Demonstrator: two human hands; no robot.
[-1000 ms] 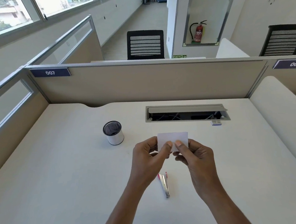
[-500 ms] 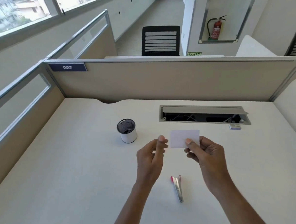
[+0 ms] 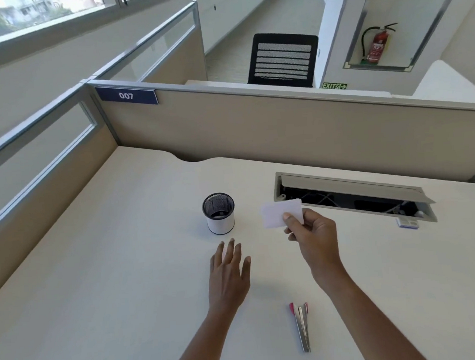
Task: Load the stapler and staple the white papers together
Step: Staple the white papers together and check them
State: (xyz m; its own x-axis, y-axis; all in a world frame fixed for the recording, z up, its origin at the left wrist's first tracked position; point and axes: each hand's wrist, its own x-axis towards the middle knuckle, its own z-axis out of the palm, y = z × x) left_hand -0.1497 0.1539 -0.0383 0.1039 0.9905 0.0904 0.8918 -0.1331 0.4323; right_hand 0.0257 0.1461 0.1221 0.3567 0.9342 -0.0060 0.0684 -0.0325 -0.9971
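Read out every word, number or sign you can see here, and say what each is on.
"007": on the blue plate on the desk partition.
"EXIT": green sign with an arrow, beyond the partition.
Fire extinguisher label: too small to read.
Small box by the cable tray: print too blurred.

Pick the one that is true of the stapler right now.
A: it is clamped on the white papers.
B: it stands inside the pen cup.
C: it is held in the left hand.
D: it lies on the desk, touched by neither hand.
D: the stapler lies on the desk between the forearms, while the right hand pinches the white papers and the left hand is open, holding nothing.
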